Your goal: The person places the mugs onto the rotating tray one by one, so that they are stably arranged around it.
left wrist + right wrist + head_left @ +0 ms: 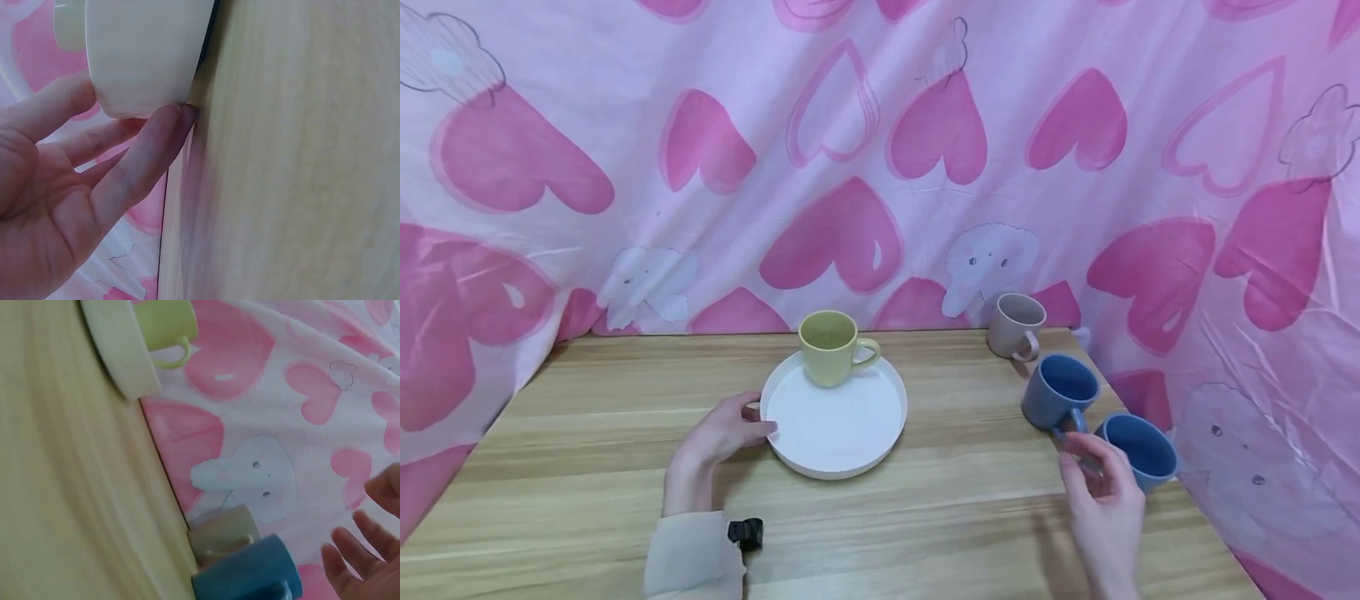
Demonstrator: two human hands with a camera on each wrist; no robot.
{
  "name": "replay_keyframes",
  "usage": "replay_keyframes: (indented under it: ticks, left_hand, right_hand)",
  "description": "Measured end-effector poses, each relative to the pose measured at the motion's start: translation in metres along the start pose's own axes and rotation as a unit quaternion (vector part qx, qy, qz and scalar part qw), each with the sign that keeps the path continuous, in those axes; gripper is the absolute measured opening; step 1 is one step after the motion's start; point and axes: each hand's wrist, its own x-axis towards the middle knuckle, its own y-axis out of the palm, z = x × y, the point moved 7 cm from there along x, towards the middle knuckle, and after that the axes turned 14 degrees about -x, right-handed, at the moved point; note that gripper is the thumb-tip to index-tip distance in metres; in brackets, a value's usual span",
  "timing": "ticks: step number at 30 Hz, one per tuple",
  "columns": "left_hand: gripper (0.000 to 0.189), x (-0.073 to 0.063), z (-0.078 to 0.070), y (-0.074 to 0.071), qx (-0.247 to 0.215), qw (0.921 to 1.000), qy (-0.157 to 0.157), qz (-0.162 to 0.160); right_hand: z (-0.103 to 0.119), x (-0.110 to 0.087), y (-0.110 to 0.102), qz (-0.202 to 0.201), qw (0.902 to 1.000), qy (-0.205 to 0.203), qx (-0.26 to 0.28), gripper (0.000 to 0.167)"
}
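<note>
A round white tray (835, 433) with a low rim lies on the table, and a yellow-green mug (827, 358) stands upright toward its back. My left hand (722, 429) pinches the tray's left edge. In the left wrist view the thumb and fingers meet the tray wall (144, 56), one fingertip at its lower edge. On the right, my right hand (1105, 492) hovers by two blue mugs, the farther one (1045, 400) and the nearer one (1153, 462), partly hidden behind the hand. In the right wrist view its loosely bent fingers (359, 553) hold nothing.
A greyish-pink mug (1006, 332) stands behind the blue mugs near the table's back right corner. Pink heart-patterned cloth (827, 233) hangs along the back and sides of the wooden table (925, 533).
</note>
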Motion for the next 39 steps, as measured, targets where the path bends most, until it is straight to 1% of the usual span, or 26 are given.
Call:
replay_keyframes:
  ticks: [4, 7, 11, 13, 14, 16, 18, 21, 23, 27, 30, 33, 36, 39]
  left_hand:
    - [0.06, 0.001, -0.004, 0.002, 0.012, 0.9999, 0.009, 0.006]
    - [0.074, 0.001, -0.003, 0.004, 0.011, 0.9996, 0.014, 0.02]
    - [0.097, -0.002, 0.003, 0.005, -0.007, 0.9993, 0.009, 0.036]
    - [0.104, -0.003, 0.005, 0.006, -0.018, 0.9988, 0.009, 0.044]
    - [0.105, -0.003, 0.005, 0.007, -0.022, 0.9987, 0.009, 0.046]
    - [0.108, -0.001, 0.005, 0.008, -0.028, 0.9981, 0.011, 0.053]
    - [0.11, 0.0, 0.004, 0.01, -0.027, 0.9979, 0.014, 0.056]
    - [0.111, 0.001, 0.002, 0.011, -0.023, 0.9974, 0.025, 0.063]
    - [0.111, 0.002, 0.001, 0.011, -0.022, 0.9969, 0.034, 0.067]
    - [0.112, 0.003, -0.002, 0.013, -0.029, 0.9955, 0.044, 0.079]
    - [0.114, 0.003, -0.001, 0.013, -0.021, 0.9964, 0.033, 0.075]
    - [0.113, 0.002, 0.0, 0.013, -0.01, 0.9969, 0.027, 0.073]
    - [0.111, 0.001, 0.001, 0.012, -0.009, 0.9967, 0.031, 0.075]
    - [0.106, -0.001, -0.001, 0.011, -0.013, 0.9957, 0.043, 0.081]
  right_hand:
    - [-0.016, -0.006, -0.017, -0.062, 0.9978, 0.02, -0.007, 0.026]
    - [-0.028, -0.009, -0.025, -0.1, 0.9939, 0.042, -0.022, 0.028]
    - [-0.043, -0.015, -0.03, -0.134, 0.983, 0.108, -0.063, 0.034]
    - [-0.051, -0.018, -0.032, -0.149, 0.975, 0.15, -0.068, 0.038]
    - [-0.056, -0.019, -0.033, -0.152, 0.9717, 0.17, -0.061, 0.039]
    - [-0.064, -0.021, -0.035, -0.153, 0.9663, 0.204, -0.033, 0.04]
    - [-0.071, -0.021, -0.035, -0.15, 0.9615, 0.23, 0.008, 0.04]
    - [-0.078, -0.02, -0.034, -0.136, 0.9562, 0.253, 0.056, 0.038]
    - [-0.081, -0.02, -0.033, -0.13, 0.9537, 0.262, 0.071, 0.037]
    - [-0.086, -0.021, -0.032, -0.121, 0.9525, 0.271, 0.068, 0.035]
    - [-0.088, -0.02, -0.029, -0.112, 0.9544, 0.269, 0.067, 0.034]
    - [-0.089, -0.019, -0.024, -0.104, 0.9564, 0.261, 0.079, 0.034]
    - [-0.092, -0.018, -0.02, -0.102, 0.9537, 0.269, 0.088, 0.033]
    - [-0.094, -0.018, -0.018, -0.092, 0.951, 0.287, 0.071, 0.031]
